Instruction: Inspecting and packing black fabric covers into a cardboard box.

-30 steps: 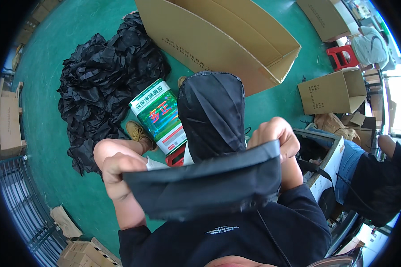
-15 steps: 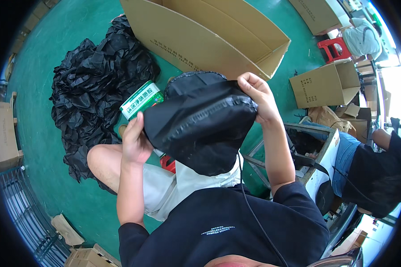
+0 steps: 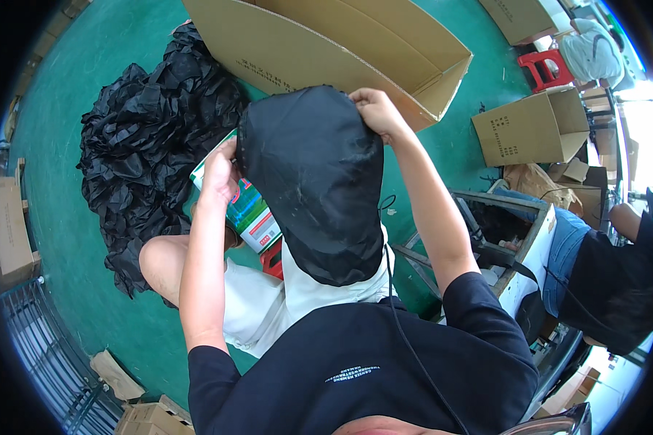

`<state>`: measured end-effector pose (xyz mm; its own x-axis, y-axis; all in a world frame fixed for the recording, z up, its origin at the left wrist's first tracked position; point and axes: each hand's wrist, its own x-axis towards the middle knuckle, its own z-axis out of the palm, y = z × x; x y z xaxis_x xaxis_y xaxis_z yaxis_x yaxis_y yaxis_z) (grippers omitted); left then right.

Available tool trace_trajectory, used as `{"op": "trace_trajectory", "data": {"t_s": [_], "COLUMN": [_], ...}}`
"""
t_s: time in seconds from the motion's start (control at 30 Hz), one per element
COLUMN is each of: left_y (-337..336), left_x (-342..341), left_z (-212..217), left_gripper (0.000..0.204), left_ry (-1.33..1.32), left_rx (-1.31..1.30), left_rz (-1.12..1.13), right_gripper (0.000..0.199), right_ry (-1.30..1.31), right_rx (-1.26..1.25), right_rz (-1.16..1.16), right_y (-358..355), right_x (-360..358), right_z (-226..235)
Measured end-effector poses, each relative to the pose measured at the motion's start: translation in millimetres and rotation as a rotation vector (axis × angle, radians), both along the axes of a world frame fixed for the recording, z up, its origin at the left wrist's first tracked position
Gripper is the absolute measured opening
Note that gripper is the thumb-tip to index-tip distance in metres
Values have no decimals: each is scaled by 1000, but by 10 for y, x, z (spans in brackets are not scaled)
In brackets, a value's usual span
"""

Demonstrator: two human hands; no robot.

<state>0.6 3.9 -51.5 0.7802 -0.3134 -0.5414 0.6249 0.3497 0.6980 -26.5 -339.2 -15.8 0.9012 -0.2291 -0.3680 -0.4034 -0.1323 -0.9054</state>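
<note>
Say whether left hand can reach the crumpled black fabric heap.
Probably yes: the fabric heap lies just left of the left hand, nothing visibly between, but that hand is holding the black fabric cover.

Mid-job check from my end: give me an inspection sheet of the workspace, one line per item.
Surface: green floor; a black fabric piece spans from the hands down over the person's lap.
Things handled: that one fabric piece, lightly creased, with pale marks on it.
Clutter: crumpled black fabric pile on the left; green-and-white container, partly hidden; large open carton beyond.
Hands: left hand grips the piece's upper left edge; right hand grips its upper right.
Cables: thin dark cord running down over the person's shirt.
Surroundings: two other people on the right, a red stool and a smaller carton.
</note>
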Motion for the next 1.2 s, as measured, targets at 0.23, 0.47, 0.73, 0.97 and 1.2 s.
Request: {"op": "trace_trajectory", "data": {"t_s": [0.23,0.47,0.73,0.97,1.2], "left_y": [-77,-66,-88,-59,-217], "left_x": [-418,-567,-825,-1111,-1179], "left_z": [-78,40,354,247,266], "left_gripper": [25,22,18,39,62], "left_ry": [142,98,135,111,-65], "left_rx": [100,-1,-85,-118,30], "left_rz": [28,52,238,253,282], "right_gripper": [8,15,18,24,28], "right_ry": [19,-65,-60,-63,-88], "right_rx": [295,337,481,532,518], "right_rz": [-153,-283,-402,-382,-378], "right_y": [100,191,151,211,267], "right_x": [-479,-701,-968,-1190,-1196], "right_z": [-102,54,132,325,298]}}
